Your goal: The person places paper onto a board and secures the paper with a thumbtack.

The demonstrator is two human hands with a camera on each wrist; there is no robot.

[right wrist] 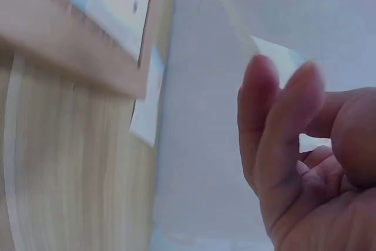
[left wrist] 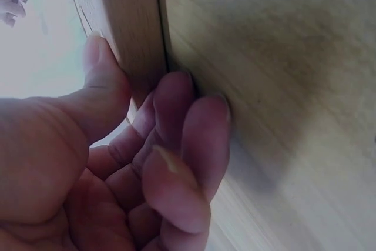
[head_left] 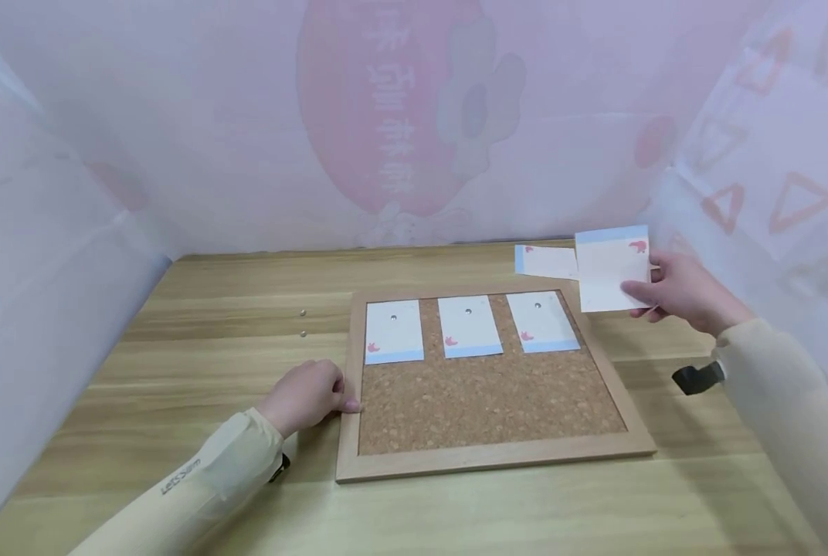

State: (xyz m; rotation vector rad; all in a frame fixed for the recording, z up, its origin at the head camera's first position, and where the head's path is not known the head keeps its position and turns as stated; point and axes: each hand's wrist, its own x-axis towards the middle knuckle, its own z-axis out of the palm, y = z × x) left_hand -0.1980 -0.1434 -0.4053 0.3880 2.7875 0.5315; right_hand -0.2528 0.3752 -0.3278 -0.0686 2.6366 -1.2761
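A wood-framed corkboard [head_left: 490,401] lies on the table with three white, blue-edged paper cards pinned in a row along its upper part: left [head_left: 395,340], middle [head_left: 471,336] and right [head_left: 544,328]. My left hand [head_left: 310,398] grips the board's left frame edge; in the left wrist view its thumb [left wrist: 97,63] lies on the frame [left wrist: 132,22] and the fingers curl against its outer side. Up off the table beyond the board's right corner, my right hand [head_left: 685,289] pinches another paper card [head_left: 612,270] between thumb and fingers.
One more card [head_left: 546,261] lies on the table behind the board, partly hidden by the held one. Two small thumbtacks [head_left: 303,313] sit on the table left of the board. Printed pale curtain walls [head_left: 247,154] enclose the back and sides.
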